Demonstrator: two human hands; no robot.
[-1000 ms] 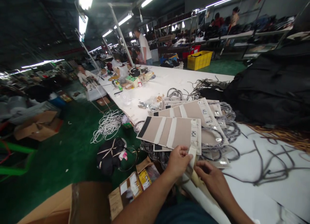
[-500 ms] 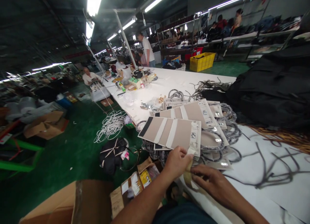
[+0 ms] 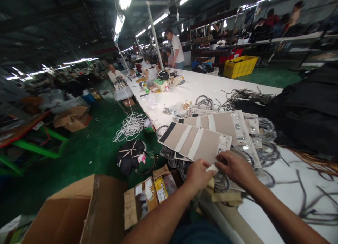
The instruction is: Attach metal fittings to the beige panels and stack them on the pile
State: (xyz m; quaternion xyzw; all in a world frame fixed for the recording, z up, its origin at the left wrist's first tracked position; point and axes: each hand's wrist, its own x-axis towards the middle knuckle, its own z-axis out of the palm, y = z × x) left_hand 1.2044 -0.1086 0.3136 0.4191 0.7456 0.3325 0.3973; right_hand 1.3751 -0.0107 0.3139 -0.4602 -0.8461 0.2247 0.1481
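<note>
The fingers of my left hand (image 3: 198, 174) are closed on a short white strip (image 3: 212, 168) at the near corner of a beige fabric panel (image 3: 196, 142). My right hand (image 3: 235, 166) is at the same corner, thumb and fingertips pinched together by the strip's far end; what they grip is hidden. The panel has two white bands, a dark band at its far left end and a small metal fitting at the right. It lies on a stack of similar panels (image 3: 224, 122) with coiled grey cords (image 3: 264, 131). Below my hands hangs a beige strip (image 3: 227, 198).
A white table (image 3: 192, 89) runs away from me, with a green-topped box (image 3: 160, 82) and loose metal parts. Black fabric (image 3: 308, 99) is heaped at right beside scattered dark cords (image 3: 303, 194). Cardboard boxes (image 3: 105, 201) and a white cord coil (image 3: 130, 126) lie left. People stand farther off.
My view has swung left. My right hand has risen from the hanging beige strip to the panel's corner. My left hand stays at the corner, now with the white strip showing in its fingers.
</note>
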